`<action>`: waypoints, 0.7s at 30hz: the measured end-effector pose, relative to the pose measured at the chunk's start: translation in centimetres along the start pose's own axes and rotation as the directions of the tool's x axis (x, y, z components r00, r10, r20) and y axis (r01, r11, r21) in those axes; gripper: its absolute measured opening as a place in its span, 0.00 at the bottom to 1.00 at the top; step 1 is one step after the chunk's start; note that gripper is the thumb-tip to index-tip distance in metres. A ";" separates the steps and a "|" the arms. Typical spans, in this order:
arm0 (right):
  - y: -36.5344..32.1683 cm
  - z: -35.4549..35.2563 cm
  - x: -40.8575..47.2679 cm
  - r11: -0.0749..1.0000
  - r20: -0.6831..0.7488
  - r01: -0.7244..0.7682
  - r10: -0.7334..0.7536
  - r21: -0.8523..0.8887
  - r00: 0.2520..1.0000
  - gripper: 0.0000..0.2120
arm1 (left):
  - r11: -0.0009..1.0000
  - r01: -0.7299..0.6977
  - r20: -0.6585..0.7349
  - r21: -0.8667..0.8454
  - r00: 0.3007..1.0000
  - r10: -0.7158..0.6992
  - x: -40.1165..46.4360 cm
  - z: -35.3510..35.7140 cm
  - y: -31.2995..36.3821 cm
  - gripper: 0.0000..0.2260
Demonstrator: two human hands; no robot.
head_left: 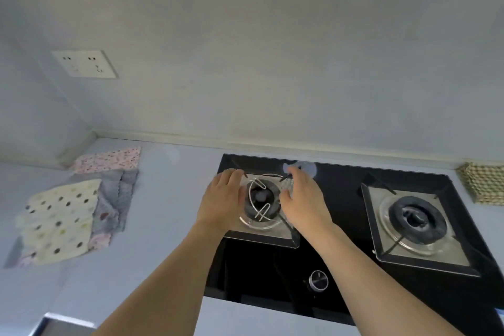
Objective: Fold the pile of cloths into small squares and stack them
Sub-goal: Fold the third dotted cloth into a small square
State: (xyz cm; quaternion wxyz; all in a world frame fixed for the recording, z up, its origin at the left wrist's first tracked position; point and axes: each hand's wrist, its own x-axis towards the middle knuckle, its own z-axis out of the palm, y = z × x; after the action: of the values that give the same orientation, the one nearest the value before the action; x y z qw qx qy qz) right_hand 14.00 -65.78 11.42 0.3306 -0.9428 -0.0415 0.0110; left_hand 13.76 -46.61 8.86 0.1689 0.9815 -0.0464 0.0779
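Over the left burner (261, 200) of the black gas hob (341, 226), the left hand (222, 200) and right hand (305, 203) are hovering with fingers straight, holding nothing. The pile of cloths (81, 204) is lying well apart, leftward on the tabletop (169, 199).

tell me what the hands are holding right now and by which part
Nothing. Both the left hand and right hand are open over the stove's left burner; the cloths lie untouched on the counter.

2 bare forearms lead to a left hand (222, 200) and a right hand (305, 199), sleeveless, with no rings, watch or gloves showing.
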 end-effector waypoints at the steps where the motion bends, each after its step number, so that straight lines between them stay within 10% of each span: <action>1: -1.3 1.0 0.2 1.000 0.009 -0.006 0.006 0.011 1.000 0.24 | 1.000 0.021 -0.004 -0.004 1.000 -0.021 -0.2 -0.7 -1.5 0.16; 21: -26.6 26.7 0.7 0.944 0.222 0.327 -0.328 0.043 0.918 0.20 | 0.934 0.347 0.094 0.090 0.930 -0.354 -10.5 -11.0 -36.6 0.16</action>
State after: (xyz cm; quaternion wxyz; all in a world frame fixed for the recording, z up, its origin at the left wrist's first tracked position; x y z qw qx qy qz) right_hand 11.55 -28.40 7.15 0.3232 -0.9143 -0.2357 0.0629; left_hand 6.26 -7.81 5.47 0.1420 0.9821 0.1233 -0.0053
